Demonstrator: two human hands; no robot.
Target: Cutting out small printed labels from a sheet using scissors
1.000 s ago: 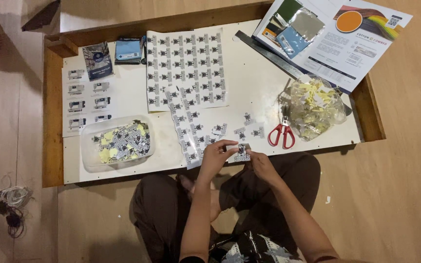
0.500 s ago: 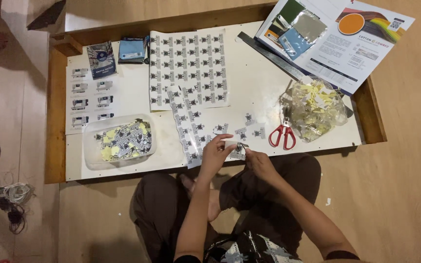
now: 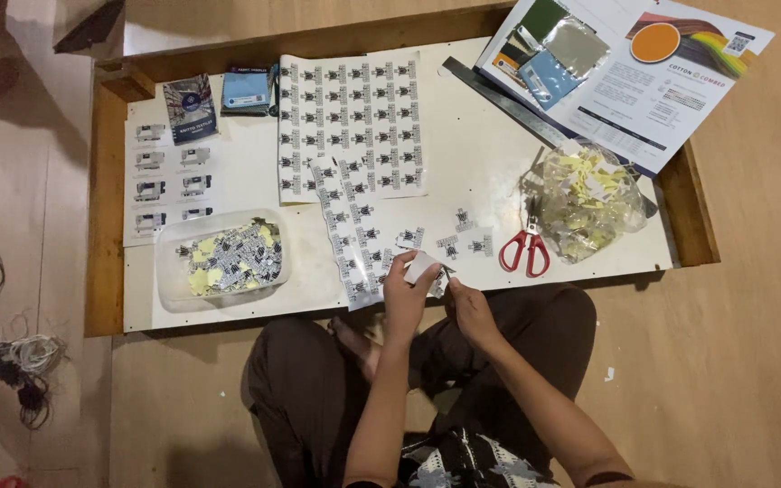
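Note:
Both my hands meet at the near edge of a white board. My left hand pinches a small white sticker piece, its backing lifted up. My right hand grips the lower right end of the same piece. A long strip of printed stickers lies just left of my hands, and a few cut single stickers lie just beyond them. Red-handled scissors rest to the right.
A large sticker sheet lies at mid-board. A clear tub of cut pieces sits at the left, a clear bag of yellow scraps at the right. A metal ruler, brochure and two small packs lie at the back. Cables trail on the floor.
My hands have risen slightly from the board edge and the white backing of the piece has been peeled upward. The view has shifted a little.

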